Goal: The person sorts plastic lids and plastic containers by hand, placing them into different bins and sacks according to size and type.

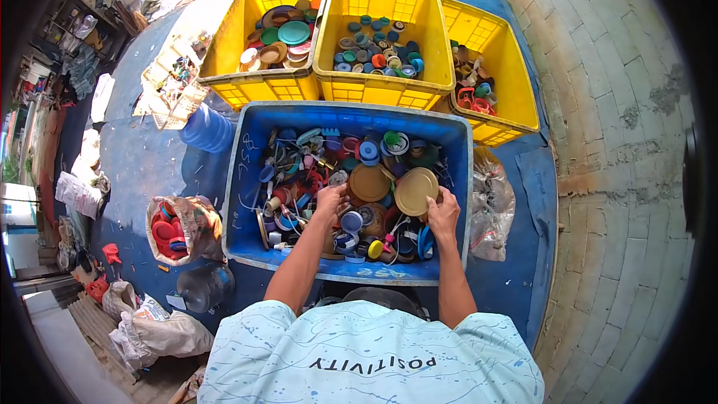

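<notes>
A blue bin [351, 273] in front of me holds a mixed heap of plastic caps and lids. My right hand [443, 212] grips the edge of a round tan lid [416, 192] on the bin's right side, thumb on top. Over the left-middle of the heap is my left hand [331, 202], its fingers curled; whether anything is between them is hidden. Another tan lid [369, 182] lies between the two hands. Below it are a white-and-purple cap [351, 221] and a yellow cap [375, 249].
Behind the blue bin stand a left yellow bin [262, 88] of flat lids, a middle yellow bin [383, 91] of caps and a right yellow bin [516, 97]. A sack [202, 228] with red items, a clear bottle [206, 288] and a wall [613, 179] flank it.
</notes>
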`<state>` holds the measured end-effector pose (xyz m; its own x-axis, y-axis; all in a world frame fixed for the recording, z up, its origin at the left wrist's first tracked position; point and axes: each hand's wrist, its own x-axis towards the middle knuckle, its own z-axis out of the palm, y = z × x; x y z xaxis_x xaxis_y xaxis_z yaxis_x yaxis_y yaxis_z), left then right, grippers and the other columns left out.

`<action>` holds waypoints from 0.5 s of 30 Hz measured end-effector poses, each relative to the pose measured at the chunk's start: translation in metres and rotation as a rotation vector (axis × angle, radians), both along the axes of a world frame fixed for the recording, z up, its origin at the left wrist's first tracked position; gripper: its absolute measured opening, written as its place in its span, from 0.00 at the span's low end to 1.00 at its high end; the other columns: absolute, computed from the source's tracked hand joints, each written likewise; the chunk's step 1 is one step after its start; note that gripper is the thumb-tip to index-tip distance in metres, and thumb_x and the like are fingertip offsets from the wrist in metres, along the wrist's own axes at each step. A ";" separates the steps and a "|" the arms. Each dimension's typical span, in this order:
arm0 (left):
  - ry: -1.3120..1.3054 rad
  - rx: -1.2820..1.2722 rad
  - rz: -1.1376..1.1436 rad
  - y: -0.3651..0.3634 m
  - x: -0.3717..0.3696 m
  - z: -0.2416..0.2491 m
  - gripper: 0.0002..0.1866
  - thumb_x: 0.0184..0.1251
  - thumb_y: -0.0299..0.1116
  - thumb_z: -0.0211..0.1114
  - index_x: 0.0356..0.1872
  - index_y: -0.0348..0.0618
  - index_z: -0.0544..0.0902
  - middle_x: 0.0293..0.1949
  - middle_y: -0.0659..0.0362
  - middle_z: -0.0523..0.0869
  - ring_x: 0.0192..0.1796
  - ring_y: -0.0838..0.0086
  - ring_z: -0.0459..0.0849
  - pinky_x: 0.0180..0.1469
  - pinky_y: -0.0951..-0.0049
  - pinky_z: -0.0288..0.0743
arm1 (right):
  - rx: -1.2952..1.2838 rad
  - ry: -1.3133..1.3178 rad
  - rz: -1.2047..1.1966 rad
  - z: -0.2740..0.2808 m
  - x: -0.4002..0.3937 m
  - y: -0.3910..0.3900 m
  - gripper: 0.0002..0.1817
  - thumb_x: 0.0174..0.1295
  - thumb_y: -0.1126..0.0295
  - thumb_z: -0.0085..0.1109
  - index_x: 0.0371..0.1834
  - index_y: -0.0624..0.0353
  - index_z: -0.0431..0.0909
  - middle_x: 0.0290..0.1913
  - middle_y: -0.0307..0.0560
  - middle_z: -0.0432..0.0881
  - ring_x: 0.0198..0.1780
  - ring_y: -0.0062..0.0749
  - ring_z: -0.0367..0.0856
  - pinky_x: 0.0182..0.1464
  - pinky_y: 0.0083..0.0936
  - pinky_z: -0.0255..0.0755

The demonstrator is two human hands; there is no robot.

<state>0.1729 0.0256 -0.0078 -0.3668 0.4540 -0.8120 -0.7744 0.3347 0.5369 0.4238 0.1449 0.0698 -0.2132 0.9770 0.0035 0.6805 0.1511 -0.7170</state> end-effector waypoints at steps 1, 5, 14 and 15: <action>-0.002 -0.041 -0.040 0.009 0.002 -0.009 0.07 0.64 0.32 0.64 0.37 0.41 0.80 0.31 0.61 0.83 0.26 0.77 0.81 0.22 0.81 0.74 | -0.113 0.114 -0.054 0.018 0.006 -0.005 0.14 0.56 0.75 0.63 0.46 0.65 0.76 0.39 0.51 0.83 0.40 0.39 0.83 0.46 0.31 0.75; 0.027 -0.182 -0.111 0.040 0.013 -0.042 0.06 0.62 0.29 0.62 0.37 0.38 0.80 0.30 0.57 0.84 0.24 0.74 0.82 0.17 0.79 0.75 | -0.375 0.382 -0.217 0.033 0.037 -0.022 0.13 0.62 0.76 0.59 0.48 0.68 0.72 0.40 0.48 0.83 0.41 0.24 0.82 0.44 0.20 0.74; 0.242 -0.484 -0.298 0.068 0.038 -0.072 0.13 0.59 0.30 0.63 0.40 0.30 0.79 0.34 0.47 0.84 0.19 0.63 0.83 0.14 0.70 0.77 | -0.424 0.639 -0.309 0.035 0.056 -0.044 0.13 0.63 0.74 0.60 0.47 0.62 0.70 0.35 0.39 0.80 0.32 0.14 0.74 0.34 0.14 0.68; 0.220 -0.505 -0.294 0.070 0.039 -0.072 0.12 0.59 0.29 0.62 0.41 0.32 0.78 0.36 0.49 0.83 0.25 0.63 0.83 0.17 0.70 0.78 | -0.420 0.648 -0.303 0.035 0.056 -0.042 0.13 0.63 0.74 0.60 0.47 0.62 0.70 0.35 0.39 0.80 0.32 0.14 0.74 0.34 0.14 0.68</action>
<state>0.2121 0.0960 -0.0794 -0.4682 0.1406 -0.8724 -0.5007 0.7712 0.3930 0.4799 0.1025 0.1053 -0.0215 0.9391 -0.3429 0.0816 -0.3402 -0.9368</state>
